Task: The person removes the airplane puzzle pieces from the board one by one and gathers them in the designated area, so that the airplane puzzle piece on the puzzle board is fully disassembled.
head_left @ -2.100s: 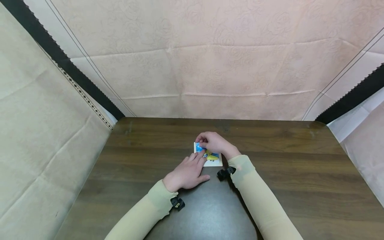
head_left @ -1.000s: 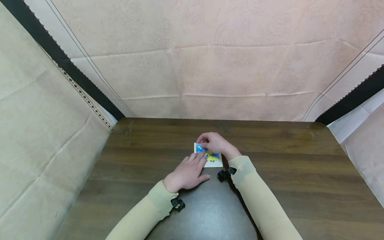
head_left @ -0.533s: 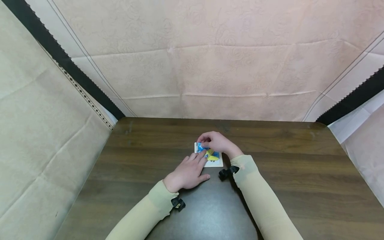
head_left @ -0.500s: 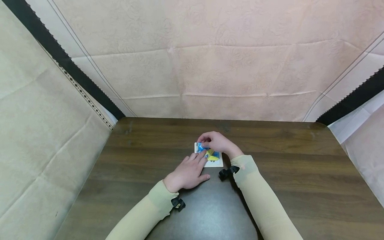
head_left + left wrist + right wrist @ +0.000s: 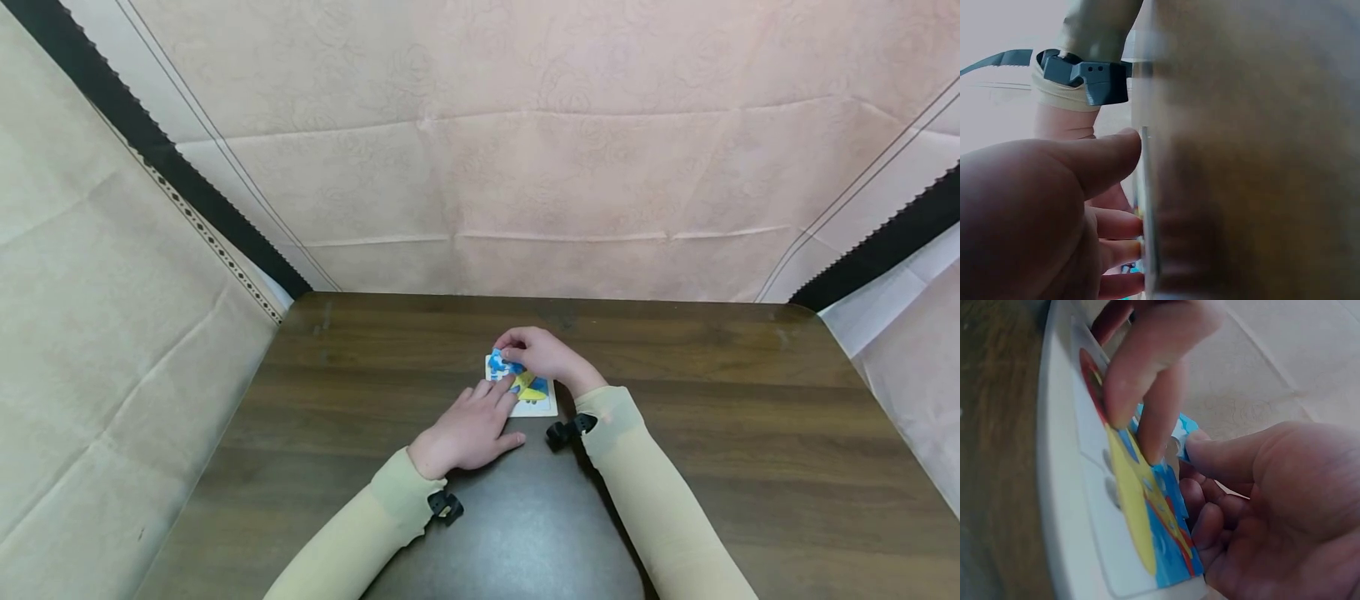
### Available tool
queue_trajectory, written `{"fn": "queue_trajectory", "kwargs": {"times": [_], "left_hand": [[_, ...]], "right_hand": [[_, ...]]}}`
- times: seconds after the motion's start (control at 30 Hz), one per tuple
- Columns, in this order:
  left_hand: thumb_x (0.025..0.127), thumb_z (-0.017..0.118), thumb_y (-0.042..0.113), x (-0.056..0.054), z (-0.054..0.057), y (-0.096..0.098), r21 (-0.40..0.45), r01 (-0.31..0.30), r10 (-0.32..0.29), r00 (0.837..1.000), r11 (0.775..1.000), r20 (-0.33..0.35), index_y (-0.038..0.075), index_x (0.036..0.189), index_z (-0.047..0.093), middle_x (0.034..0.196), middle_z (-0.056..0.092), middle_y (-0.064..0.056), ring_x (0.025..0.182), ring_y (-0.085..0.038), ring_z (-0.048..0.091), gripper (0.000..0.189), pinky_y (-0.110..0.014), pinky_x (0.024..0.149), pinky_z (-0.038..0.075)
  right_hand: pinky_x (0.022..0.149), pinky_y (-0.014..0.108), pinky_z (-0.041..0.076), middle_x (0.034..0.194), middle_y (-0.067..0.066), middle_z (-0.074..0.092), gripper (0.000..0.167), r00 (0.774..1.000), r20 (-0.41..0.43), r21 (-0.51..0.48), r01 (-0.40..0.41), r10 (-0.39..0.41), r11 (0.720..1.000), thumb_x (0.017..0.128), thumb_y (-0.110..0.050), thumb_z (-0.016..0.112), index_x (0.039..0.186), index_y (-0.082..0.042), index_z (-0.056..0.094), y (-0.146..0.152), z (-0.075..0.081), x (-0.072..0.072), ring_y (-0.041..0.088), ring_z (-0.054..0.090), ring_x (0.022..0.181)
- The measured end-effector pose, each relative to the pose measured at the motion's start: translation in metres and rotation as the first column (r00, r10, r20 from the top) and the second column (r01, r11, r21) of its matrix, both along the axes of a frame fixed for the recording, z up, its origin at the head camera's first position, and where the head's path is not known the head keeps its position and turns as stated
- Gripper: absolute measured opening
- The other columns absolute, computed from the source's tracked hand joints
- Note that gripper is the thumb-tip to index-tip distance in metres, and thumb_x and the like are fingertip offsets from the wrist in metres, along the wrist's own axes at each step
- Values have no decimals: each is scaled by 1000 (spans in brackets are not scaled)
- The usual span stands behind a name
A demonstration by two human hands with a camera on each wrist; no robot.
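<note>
A small jigsaw puzzle [image 5: 536,408] with a white border lies on the table in the head view. Its picture, close up in the right wrist view, shows a yellow and red shape on blue. My right hand [image 5: 546,353] pinches a blue puzzle piece [image 5: 1185,427] between thumb and fingers at the far left corner. That piece stands tilted up from the board. The left hand [image 5: 468,425] lies flat with straight fingertips pressing on the puzzle's middle, hiding its left part. In the left wrist view the left thumb [image 5: 1113,156] sits near the puzzle's thin edge [image 5: 1149,219].
The brown wooden table [image 5: 360,375] stretches out on both sides of the hands. A grey patch of tabletop [image 5: 540,517] lies between the forearms. Pale patterned cloth [image 5: 562,167] hangs behind the table, with more cloth [image 5: 112,375] at the left.
My right hand has moved up slightly, and the blue puzzle piece now tilts out past the board's far edge, where the picture lay flat before. The left hand stays put.
</note>
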State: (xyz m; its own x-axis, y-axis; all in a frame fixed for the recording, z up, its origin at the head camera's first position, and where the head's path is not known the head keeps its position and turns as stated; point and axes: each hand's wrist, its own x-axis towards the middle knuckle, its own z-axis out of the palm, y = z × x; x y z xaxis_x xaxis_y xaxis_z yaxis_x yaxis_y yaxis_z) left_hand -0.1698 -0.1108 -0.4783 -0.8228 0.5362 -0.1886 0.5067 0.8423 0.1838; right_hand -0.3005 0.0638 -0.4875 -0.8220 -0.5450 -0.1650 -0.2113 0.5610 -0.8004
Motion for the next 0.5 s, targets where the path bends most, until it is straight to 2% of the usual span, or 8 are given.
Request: {"fn": "queue_trajectory", "kwargs": {"times": [0.23,0.5], "left_hand": [[109,54,56,-3,5,5,9,4,-4,1000,1000,-27,6,164,40,173,30,-14,157,-32,30,75,-53,119,39],[109,53,57,-6,4,6,15,0,1,998,1000,-58,8,162,43,170,35,-13,148,-31,40,73,-51,115,43]], "right_hand": [[92,42,53,112,5,69,18,1000,-3,15,-1,1,1000,111,-21,61,123,-13,72,1,-1,1,24,62,102],[98,45,51,117,6,68,19,1000,24,-32,20,-19,999,110,-22,62,124,-14,71,8,-2,-4,27,61,108]]}}
